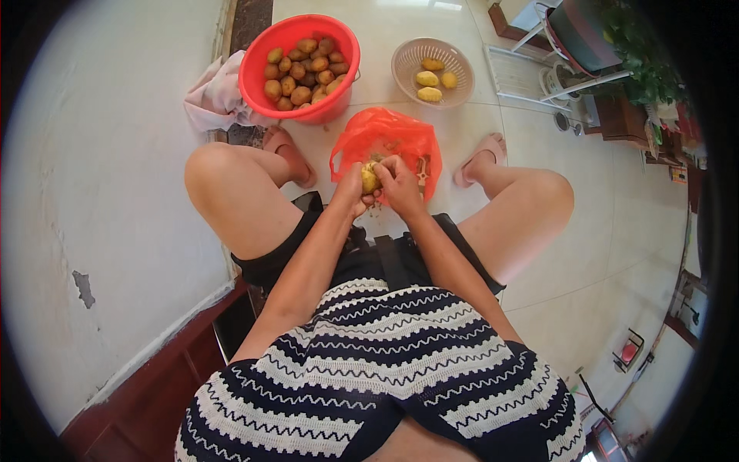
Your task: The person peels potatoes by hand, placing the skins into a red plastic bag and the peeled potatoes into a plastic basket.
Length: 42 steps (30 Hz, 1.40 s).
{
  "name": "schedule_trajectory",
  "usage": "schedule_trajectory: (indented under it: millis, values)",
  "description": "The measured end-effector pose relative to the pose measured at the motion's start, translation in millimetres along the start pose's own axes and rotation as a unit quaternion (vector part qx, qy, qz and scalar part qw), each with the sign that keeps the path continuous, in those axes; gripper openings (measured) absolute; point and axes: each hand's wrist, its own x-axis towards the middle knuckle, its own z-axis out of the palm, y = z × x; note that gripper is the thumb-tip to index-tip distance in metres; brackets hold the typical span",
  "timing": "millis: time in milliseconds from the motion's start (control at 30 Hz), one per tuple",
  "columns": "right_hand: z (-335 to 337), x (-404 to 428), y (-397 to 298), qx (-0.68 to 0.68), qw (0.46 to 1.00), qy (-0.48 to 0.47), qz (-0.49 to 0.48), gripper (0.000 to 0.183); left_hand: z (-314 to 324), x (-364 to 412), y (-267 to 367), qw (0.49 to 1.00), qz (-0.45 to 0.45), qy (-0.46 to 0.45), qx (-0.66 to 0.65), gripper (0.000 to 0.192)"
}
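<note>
My left hand (350,189) grips a partly peeled yellow potato (370,178). The thumb and fingers of my right hand (402,186) pinch at the potato's upper right side; whether a scrap of skin is between them is too small to tell. Both hands are over an open red plastic bag (398,124) on the floor, with peel scraps inside. A peeler-like tool (424,168) lies in the bag, right of my right hand. Ahead to the left, a red bucket (342,107) holds many unpeeled potatoes (300,70). A plastic colander (404,58) contains several peeled potatoes (428,78).
Crumpled pale cloth (213,95) lies against the bucket's left side. A white wall (115,173) rises close on my left. To the right, a white metal plant stand (525,98) holds potted plants. Pale tiles (554,138) cover the floor, and my feet flank the bag.
</note>
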Motion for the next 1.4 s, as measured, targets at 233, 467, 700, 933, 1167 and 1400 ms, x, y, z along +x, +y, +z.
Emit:
schedule_trajectory:
  millis: [233,467,700,933,1167,1400]
  values:
    - [-0.7,6.0,4.0,0.030,0.999,0.002,0.029,0.018,-3.0,1.3,-1.7,0.990,0.069,0.042,0.113,0.031]
    - [-7.6,15.0,13.8,0.065,0.996,-0.001,0.054,0.019,-0.3,3.0,-15.9,0.855,0.287,0.127,0.413,0.036]
    - [-13.3,12.4,11.8,0.253,0.957,0.033,0.137,0.019,18.7,-19.9,9.5,0.997,0.045,0.000,0.055,0.044]
    - [-6.4,4.3,13.1,0.019,1.000,-0.014,-0.003,0.018,3.0,-6.5,-2.5,0.997,-0.046,-0.037,-0.052,0.044]
    - [-4.2,2.0,3.9,0.061,0.997,-0.040,0.020,0.016,1.0,-4.8,1.9,0.999,-0.003,-0.032,-0.031,0.043]
    - [0.0,-0.6,-2.4,0.035,0.999,-0.005,0.001,0.017,2.5,-7.4,0.6,1.000,-0.004,0.002,-0.019,0.041]
